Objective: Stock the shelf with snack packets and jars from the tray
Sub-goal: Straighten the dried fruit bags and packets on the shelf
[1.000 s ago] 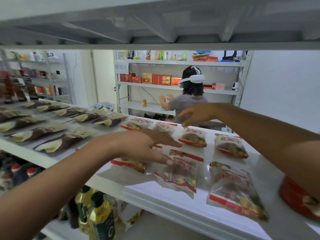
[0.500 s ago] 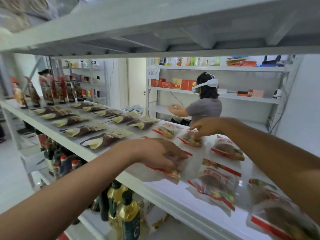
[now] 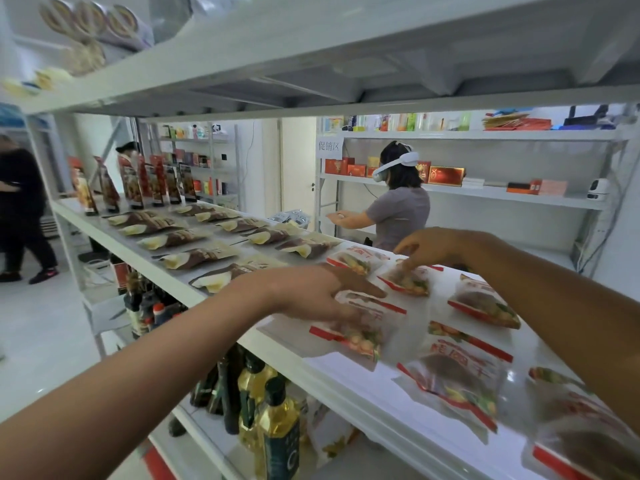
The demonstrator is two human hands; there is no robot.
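Red-trimmed snack packets (image 3: pixel 483 303) are mostly laid out on the shelf (image 3: pixel 332 367) already.
My left grip (image 3: pixel 311 296) lies flat, fingers straight, on the shelf's front packet (image 3: pixel 360 336); right grip (image 3: pixel 433 245) touches the back packet (image 3: pixel 410 282), can't tell if it's pinching. No tray or jars in view.

Red-trimmed clear snack packets (image 3: pixel 457 379) lying flat, white shelf (image 3: pixel 346 370)

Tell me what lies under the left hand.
A snack packet lying flat on the shelf. The left hand covers part of its far end; the rest shows.
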